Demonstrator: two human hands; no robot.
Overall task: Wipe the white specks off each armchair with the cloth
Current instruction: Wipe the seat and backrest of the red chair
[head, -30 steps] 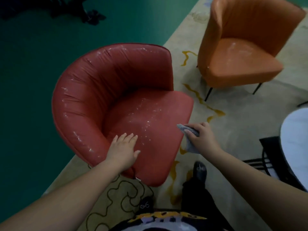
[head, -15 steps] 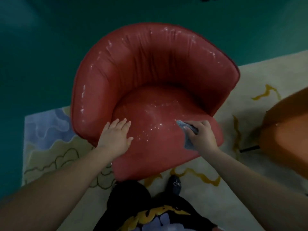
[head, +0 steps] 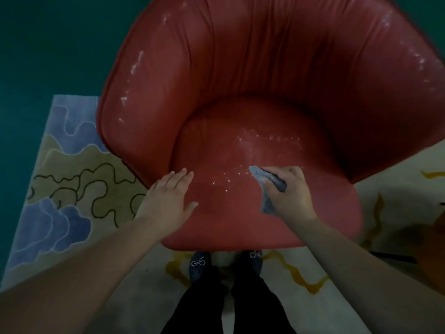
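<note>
A red armchair point(head: 277, 75) fills the upper view, its seat facing me. White specks point(head: 267, 138) are scattered across the middle of the seat and along the curved back. My left hand point(head: 168, 200) rests flat on the seat's front left, fingers straight. My right hand point(head: 289, 191) grips a grey cloth point(head: 265, 175) over the seat's front right, just below the specks. A cloth end hangs under the palm.
A patterned rug point(head: 72, 189) in cream, blue and olive lies under the chair, with dark green floor point(head: 48, 44) beyond its left edge. My feet in dark shoes point(head: 199, 263) stand at the seat's front edge. An orange armchair's edge point(head: 433, 242) shows at the right.
The view has swung and closed in until I face the red armchair squarely. The orange armchair has slid almost out of view to the right. Both hands stay on the seat, cloth still gripped.
</note>
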